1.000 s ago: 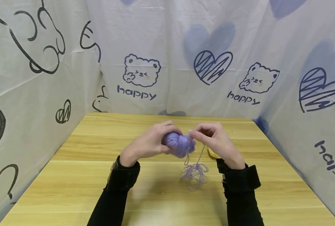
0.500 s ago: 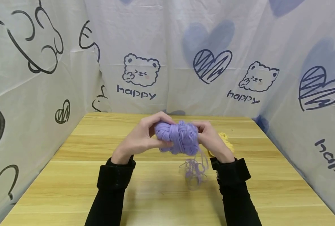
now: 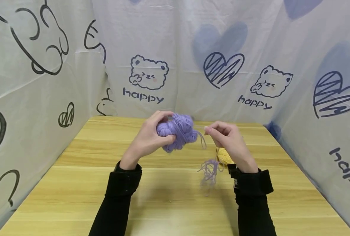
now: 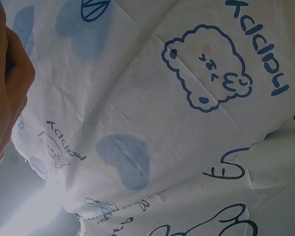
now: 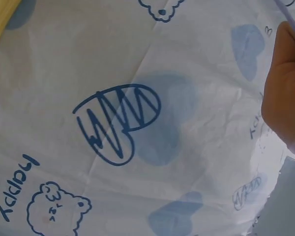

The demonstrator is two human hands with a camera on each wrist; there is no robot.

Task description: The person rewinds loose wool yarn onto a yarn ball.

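A big white cloth [image 3: 175,49] with blue hearts, little bears and the word "happy" hangs all around, at 9, 12 and 3 o'clock. Both wrist views show mostly this cloth.

Below it is the wooden bench [image 3: 74,190]. Two arms in black sleeves [image 3: 120,193] reach out over the bench from 6 o'clock.

The left hand [image 3: 149,139] is up in the air above the bench. Its fingers and thumb curl around a fat purple yarn ball [image 3: 179,131] and grip it. The ball is near the middle of the head view, a bit toward 12 o'clock.

The right hand [image 3: 229,141] is just at 3 o'clock of the ball, not touching it. Its thumb and finger pinch a thin purple strand [image 3: 200,129] that runs across to the ball.

A loose purple tangle [image 3: 210,168] hangs down at 5 o'clock of the ball, close to the right wrist.

A bit of yellow yarn [image 3: 224,156] lies on the bench, half hidden behind the right hand.
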